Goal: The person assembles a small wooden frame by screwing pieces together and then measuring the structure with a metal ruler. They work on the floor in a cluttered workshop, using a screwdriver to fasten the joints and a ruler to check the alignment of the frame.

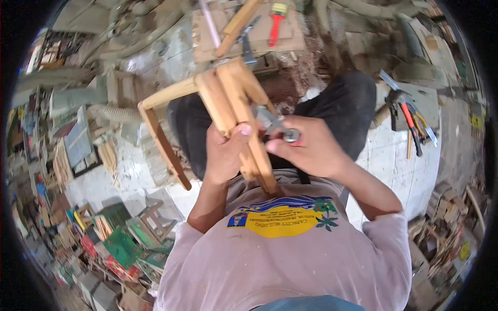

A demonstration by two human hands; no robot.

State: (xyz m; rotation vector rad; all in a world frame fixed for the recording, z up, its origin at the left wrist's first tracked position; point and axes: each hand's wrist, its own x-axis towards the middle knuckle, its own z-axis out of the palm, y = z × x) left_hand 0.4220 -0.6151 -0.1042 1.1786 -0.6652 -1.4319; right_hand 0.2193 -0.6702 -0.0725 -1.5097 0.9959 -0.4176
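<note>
My left hand [228, 150] grips a light-brown wooden frame [236, 101], its thumb pressed on one of the long bars. The frame is tilted in front of my belly, made of close parallel bars with angled arms reaching out at the left and top. In my right hand [311, 145] is a grey metal tool [275, 124] with a round shiny end. Its flat part points at the right side of the bars; blur hides its exact kind and whether it touches the wood. My fingers are closed round it.
Ahead, a low board [290, 39] bears a red-handled paintbrush [276, 28] and a wooden stick [238, 26]. A hammer [407, 114] and other hand tools lie at the right. Wood offcuts and a green piece [122, 246] clutter the left. White tiles [384, 160] show between.
</note>
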